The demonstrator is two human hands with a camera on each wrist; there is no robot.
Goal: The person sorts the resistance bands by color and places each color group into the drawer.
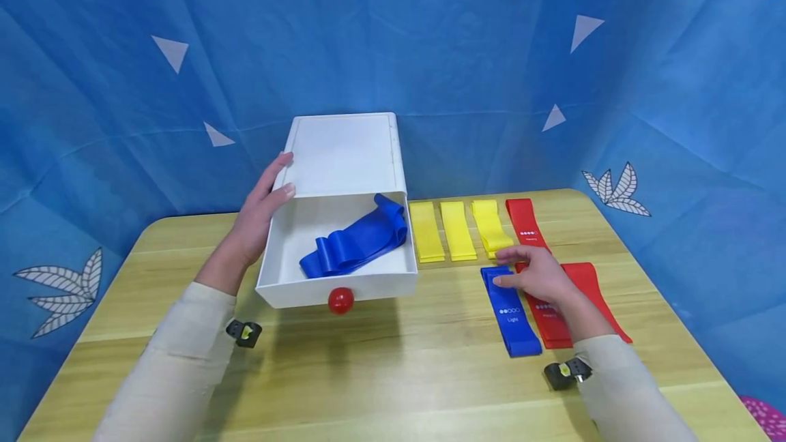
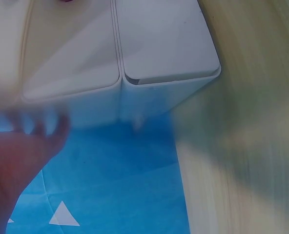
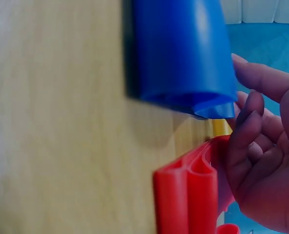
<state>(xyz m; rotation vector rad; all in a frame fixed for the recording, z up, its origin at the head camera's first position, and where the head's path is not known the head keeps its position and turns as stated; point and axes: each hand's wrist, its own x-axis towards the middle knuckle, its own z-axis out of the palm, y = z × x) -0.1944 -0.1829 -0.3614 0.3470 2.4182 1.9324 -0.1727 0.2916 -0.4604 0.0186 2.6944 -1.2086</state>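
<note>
Now holding the right hand (image 1: 537, 275), thumb parted from fingers, at the far end of the blue band (image 1: 512, 316), toward the right edge of the worktop (image 1: 460, 387); can't tell whether touching. Partly covering two red bands (image 1: 552, 329) just beside it. Over to the drawer (image 1: 381, 288): pulled out, red knob (image 1: 340, 300) foremost, carrying a blue bundle (image 1: 356, 243). Resting the left hand (image 1: 253, 220), thumb spread wide, on the left side of the box (image 1: 344, 155). Beyond, spotting three yellow bands (image 1: 458, 230) near the far edge, another red band (image 1: 523, 224) by the far right corner.
</note>
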